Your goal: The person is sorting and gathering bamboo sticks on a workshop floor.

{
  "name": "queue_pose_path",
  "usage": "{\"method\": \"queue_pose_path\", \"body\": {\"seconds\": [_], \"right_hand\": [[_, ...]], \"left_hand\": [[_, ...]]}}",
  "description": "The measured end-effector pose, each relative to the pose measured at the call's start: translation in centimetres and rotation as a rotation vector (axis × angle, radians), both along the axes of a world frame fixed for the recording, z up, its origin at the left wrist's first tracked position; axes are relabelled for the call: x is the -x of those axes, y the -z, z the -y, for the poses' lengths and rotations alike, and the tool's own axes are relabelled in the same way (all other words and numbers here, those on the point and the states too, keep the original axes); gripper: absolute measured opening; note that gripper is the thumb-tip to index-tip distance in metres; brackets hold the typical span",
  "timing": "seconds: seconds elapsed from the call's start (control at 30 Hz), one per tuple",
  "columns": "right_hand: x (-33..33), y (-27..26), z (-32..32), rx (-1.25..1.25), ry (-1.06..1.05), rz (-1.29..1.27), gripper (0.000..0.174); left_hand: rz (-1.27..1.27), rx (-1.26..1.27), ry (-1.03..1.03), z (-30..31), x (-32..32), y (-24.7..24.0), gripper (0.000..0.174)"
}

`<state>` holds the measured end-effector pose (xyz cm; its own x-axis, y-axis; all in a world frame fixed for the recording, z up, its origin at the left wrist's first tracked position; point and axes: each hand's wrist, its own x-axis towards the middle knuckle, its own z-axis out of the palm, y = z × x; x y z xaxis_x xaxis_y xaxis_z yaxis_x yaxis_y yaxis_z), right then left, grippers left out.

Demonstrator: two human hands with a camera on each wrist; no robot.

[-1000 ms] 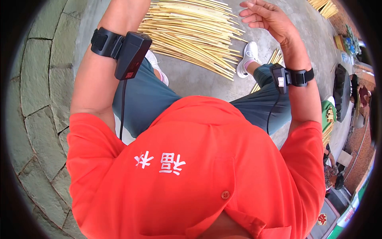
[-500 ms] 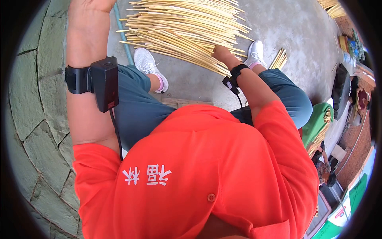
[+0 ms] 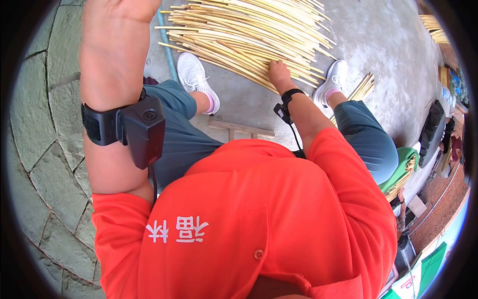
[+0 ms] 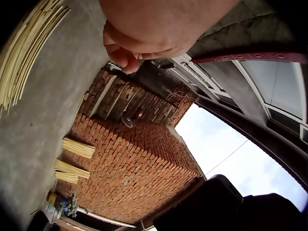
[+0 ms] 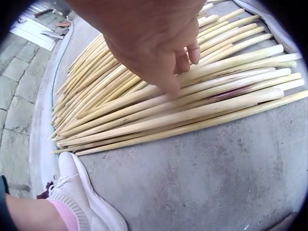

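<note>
A broad pile of long, pale yellow stalks [image 3: 244,37] lies on the concrete in front of my feet. At the pile's near edge, my right hand [image 3: 280,72] reaches down over the stalks. In the right wrist view, its bent fingers [image 5: 193,54] and blurred thumb are apart, right at the nearest stalks [image 5: 226,91]. My left hand [image 4: 144,43] is raised off to the left, away from the pile, cut off by the top of the head view. Its fingers are bent in the left wrist view, and I cannot tell if they hold anything.
White shoes [image 3: 191,72] stand on both sides near the pile. A smaller stalk bundle [image 3: 363,87] lies beyond the right foot. A low wooden piece [image 3: 241,129] is between the legs. A blue hose [image 3: 168,50] runs at left; bundles [image 4: 79,148] lean against a brick wall.
My right hand has swung in from the upper right, down to the pile's near edge. The left arm has moved out left, and its hand has come partly into the head view.
</note>
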<state>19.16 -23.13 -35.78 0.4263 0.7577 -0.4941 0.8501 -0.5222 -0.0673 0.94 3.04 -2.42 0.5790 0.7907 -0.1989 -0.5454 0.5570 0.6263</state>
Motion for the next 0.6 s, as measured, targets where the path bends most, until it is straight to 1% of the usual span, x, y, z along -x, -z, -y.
{"method": "queue_pose_path", "body": {"seconds": [0.03, 0.07, 0.13, 0.17, 0.23, 0.37, 0.43, 0.47, 0.53, 0.57, 0.6], "right_hand": [[0.1, 0.3, 0.3, -0.002, -0.001, 0.000, 0.021], [0.4, 0.6, 0.7, 0.018, -0.015, -0.019, 0.021], [0.7, 1.1, 1.1, 0.035, -0.032, -0.024, 0.020], [0.6, 1.3, 1.2, 0.035, -0.032, -0.022, 0.020], [0.3, 1.5, 1.4, -0.059, -0.147, -0.092, 0.024], [0.2, 0.8, 1.0, -0.059, -0.106, -0.170, 0.020], [-0.1, 0.2, 0.6, -0.040, -0.038, -0.202, 0.018], [-0.2, -0.9, 0.0, -0.043, -0.038, -0.198, 0.018], [-0.5, -2.9, -1.0, -0.144, 0.003, -0.226, 0.018], [-0.9, -3.0, -1.9, -0.259, 0.030, -0.233, 0.021], [-1.0, -3.6, -2.9, -0.403, 0.081, -0.266, 0.025]], "left_hand": [[0.144, 0.193, 0.008, -0.1, 0.0, 0.1, 0.018], [0.144, 0.191, 0.007, -0.3, 0.1, 0.2, 0.018], [0.146, 0.269, 0.066, -0.3, 0.4, 0.0, 0.019], [0.148, 0.269, 0.066, -0.3, 0.3, 0.1, 0.019], [0.137, 0.207, 0.032, 0.1, 0.1, 0.3, 0.019], [0.129, 0.253, 0.068, 1.1, -0.9, -0.6, 0.020], [-0.198, -0.186, -0.004, 2.4, -1.6, -1.5, 0.020], [-0.194, -0.188, -0.005, 2.5, -1.6, -1.7, 0.020], [-0.226, -0.212, -0.031, 2.7, -1.8, -1.7, 0.020], [-0.222, -0.214, -0.031, 2.9, -1.9, -1.7, 0.020], [-0.281, -0.175, -0.086, 3.2, -2.1, -1.6, 0.021]]}}
